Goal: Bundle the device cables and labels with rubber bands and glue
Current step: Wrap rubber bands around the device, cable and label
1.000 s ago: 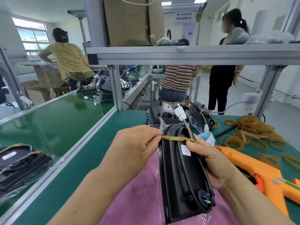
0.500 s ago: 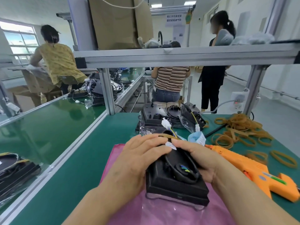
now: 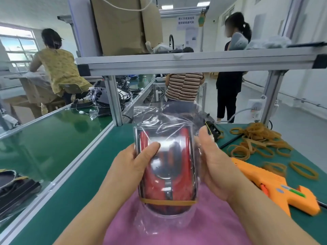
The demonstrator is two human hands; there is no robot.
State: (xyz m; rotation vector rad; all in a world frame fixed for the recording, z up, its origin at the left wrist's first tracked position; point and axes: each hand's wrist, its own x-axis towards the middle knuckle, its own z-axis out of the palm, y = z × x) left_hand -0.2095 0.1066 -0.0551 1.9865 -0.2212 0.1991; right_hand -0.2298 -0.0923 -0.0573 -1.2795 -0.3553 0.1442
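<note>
Device, bagged, being gripped by left hand, thumb pressing front; right hand clasping device's other side; rubber band circling device's near end; glue gun lying right of device.

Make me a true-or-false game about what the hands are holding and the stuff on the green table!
1. Both the left hand and the right hand hold the bagged device. True.
2. A rubber band goes round the device's near end. True.
3. The right hand holds the orange glue gun. False: it lies on the table, untouched.
4. The loose rubber bands lie left of the device. False: they lie to its right.
5. The cloth below the device is blue. False: it is pink.
</note>
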